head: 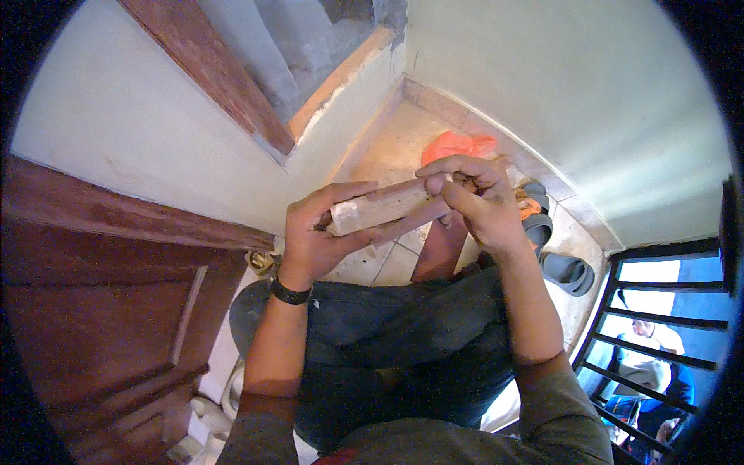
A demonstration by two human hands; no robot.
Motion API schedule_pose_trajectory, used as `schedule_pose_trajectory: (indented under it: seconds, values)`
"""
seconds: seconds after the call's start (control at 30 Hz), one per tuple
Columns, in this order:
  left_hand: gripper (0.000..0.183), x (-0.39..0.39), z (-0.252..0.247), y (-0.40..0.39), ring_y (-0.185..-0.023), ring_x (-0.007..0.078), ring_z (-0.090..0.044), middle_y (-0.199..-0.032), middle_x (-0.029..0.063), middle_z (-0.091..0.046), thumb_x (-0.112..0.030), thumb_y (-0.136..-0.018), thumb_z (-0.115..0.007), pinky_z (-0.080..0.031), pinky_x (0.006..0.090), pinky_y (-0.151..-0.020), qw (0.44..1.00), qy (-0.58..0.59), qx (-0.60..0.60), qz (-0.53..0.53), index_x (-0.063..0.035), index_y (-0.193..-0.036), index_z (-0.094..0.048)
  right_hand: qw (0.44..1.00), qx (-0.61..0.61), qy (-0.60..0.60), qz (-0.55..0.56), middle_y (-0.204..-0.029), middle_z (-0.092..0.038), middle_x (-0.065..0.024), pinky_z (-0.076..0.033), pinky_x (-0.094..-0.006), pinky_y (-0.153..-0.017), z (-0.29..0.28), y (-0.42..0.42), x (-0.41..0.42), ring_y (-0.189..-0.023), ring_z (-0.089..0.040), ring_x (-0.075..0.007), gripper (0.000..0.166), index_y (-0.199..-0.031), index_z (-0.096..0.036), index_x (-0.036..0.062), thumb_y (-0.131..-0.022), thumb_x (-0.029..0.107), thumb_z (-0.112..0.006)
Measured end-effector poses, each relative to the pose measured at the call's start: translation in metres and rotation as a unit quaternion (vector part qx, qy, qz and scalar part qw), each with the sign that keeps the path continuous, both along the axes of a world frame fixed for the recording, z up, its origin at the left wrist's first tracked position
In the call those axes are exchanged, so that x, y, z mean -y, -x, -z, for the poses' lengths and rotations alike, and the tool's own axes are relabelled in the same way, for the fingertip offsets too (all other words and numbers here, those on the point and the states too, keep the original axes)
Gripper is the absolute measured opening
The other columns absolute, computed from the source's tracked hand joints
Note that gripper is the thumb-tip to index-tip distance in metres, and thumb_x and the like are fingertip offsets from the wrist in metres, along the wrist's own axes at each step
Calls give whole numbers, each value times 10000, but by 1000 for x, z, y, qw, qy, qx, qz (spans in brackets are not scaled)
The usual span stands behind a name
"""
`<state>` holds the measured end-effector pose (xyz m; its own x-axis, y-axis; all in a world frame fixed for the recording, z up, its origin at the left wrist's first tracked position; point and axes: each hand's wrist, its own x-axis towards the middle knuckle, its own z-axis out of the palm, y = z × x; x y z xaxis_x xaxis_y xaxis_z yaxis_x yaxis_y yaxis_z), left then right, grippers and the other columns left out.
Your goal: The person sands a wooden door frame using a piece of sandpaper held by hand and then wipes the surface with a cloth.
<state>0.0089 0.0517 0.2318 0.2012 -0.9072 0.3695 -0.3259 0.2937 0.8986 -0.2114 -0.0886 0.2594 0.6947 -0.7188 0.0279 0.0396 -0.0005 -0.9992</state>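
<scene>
A short wooden block [395, 206] with a pale bare face and reddish-brown edges is held slightly tilted above my lap. Around its left end, which bears a lighter patch, my left hand [317, 224] is closed, thumb and fingers on opposite edges. At the other end my right hand [479, 200] grips it, with the thumb pressed on the pale face. Those right fingers hide part of that end. Below the hands, a reddish-brown board [442, 250] slants up from beside my legs over the tiled floor [401, 261].
An orange-red plastic bag [456, 145] lies by the wall. Grey clogs [567, 273] and an orange cloth-like item [528, 204] are on the right. A brown panelled door [116, 314] stands left, below a wood-framed opening [232, 75]. Beyond black metal bars [662, 319] sits a person.
</scene>
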Motion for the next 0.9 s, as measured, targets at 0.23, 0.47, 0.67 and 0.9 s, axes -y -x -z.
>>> schedule_pose_trajectory:
  seconds: [0.23, 0.47, 0.67, 0.9]
  values:
    - [449, 2, 12, -1, -992, 172, -737, -1079, 101, -774, -162, -785, -902, -567, 309, -886, 997, 30, 35, -63, -6, -1163, -715, 996, 46, -62, 50, -958, -743, -61, -535, -265, -603, 12, -7, -1, -778, -673, -126, 199, -1082, -752, -5, -991, 161, -692]
    - [370, 1, 12, -1, -925, 169, -745, -1008, 98, -778, -164, -822, -872, -572, 298, -813, 990, 74, 88, -84, -3, -1116, -714, 989, -22, 125, 80, -981, -764, -71, -538, -291, -834, -1, -5, -4, -922, -689, -142, 197, -1045, -775, -3, -988, 171, -701]
    - [254, -2, 10, -4, -825, 138, -707, -883, 68, -742, -205, -902, -793, -550, 282, -733, 992, 47, 25, -111, 5, -1015, -707, 987, -19, 144, 71, -1004, -774, -74, -531, -301, -873, -4, -5, -2, -959, -686, -141, 168, -1059, -781, 7, -978, 134, -709]
    - [266, -4, 13, -18, -814, 120, -662, -861, 62, -713, -251, -935, -750, -510, 264, -743, 996, 6, -90, -23, 5, -991, -705, 991, -109, 56, 46, -1021, -774, -102, -546, -306, -831, -9, 3, -3, -935, -702, -174, 156, -1051, -781, -3, -971, 113, -715]
